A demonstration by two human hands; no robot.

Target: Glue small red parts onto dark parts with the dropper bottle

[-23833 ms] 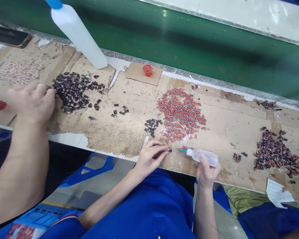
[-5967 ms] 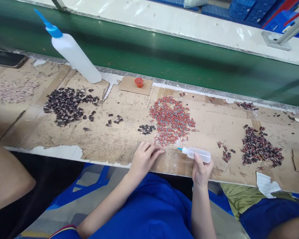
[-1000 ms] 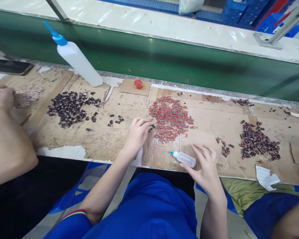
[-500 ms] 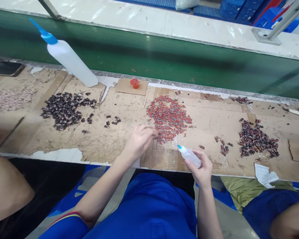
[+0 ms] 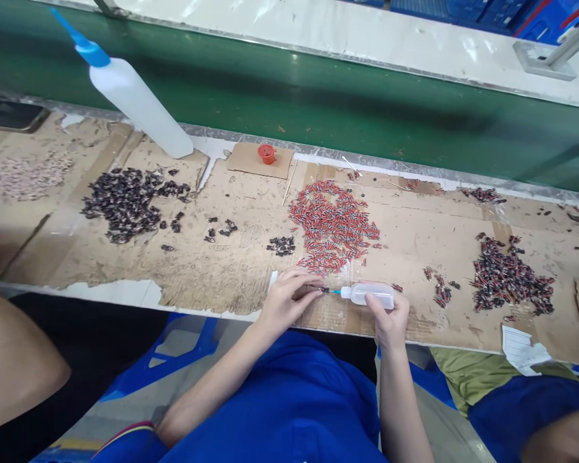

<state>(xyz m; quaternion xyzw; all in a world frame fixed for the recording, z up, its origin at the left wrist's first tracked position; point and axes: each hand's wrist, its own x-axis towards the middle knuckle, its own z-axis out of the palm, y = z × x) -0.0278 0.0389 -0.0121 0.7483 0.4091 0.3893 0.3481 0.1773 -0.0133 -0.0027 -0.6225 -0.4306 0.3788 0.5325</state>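
My right hand (image 5: 390, 316) is closed around a small clear squeeze bottle (image 5: 374, 295), tipped on its side with its blue nozzle pointing left. My left hand (image 5: 289, 297) pinches a tiny dark part (image 5: 324, 289) between thumb and fingers, right at the nozzle tip. Whether tip and part touch is too small to tell. Just beyond my hands lies a wide pile of small red-and-dark parts (image 5: 332, 222). A little cluster of black parts (image 5: 280, 245) sits left of that pile.
A large white bottle (image 5: 139, 106) with a blue nozzle stands at the back left, near a heap of black parts (image 5: 123, 206). A red cup (image 5: 266, 154) rests on cardboard. At right is another pile of parts (image 5: 509, 273). People sit on both sides.
My left hand has moved from the pile's edge toward me and right, now pinching a tiny part. The bottle in my right hand has turned level, its nozzle brought to that part.
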